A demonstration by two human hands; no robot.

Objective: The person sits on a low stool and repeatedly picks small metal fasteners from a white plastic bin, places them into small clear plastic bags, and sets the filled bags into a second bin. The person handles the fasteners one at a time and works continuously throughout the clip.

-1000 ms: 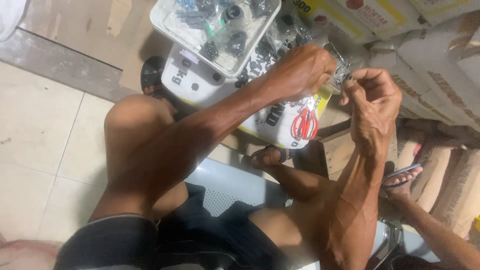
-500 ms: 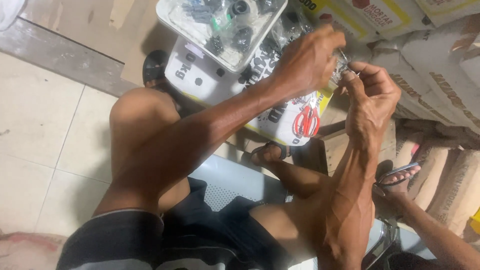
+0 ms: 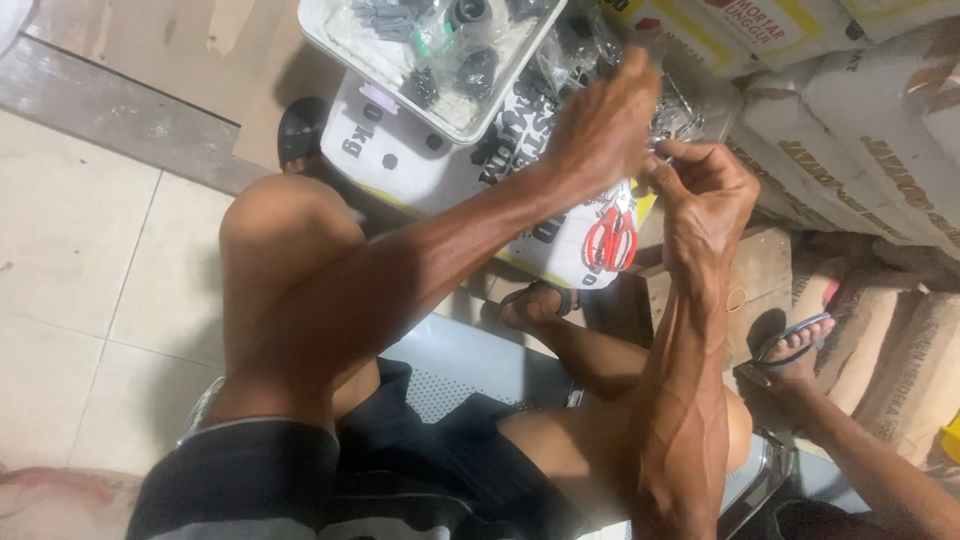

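- Stacked pale paper sacks (image 3: 850,110) wall in the right side; bare tiled floor (image 3: 90,280) lies open to the left.
- The white rectangular plastic tray (image 3: 330,35) of dark small parts sits just beyond the hands.
- Red-handled scissors (image 3: 612,238) lie directly below them.
- Left hand (image 3: 600,125) and right hand (image 3: 705,195) both pinch a small clear plastic packet (image 3: 672,118), apparently opening it; next calls for a fine pull.

Glossy clear plastic tray (image 3: 478,118), orange plastic-handled scissors (image 3: 611,238), smooth matt floor tiles (image 3: 75,250)
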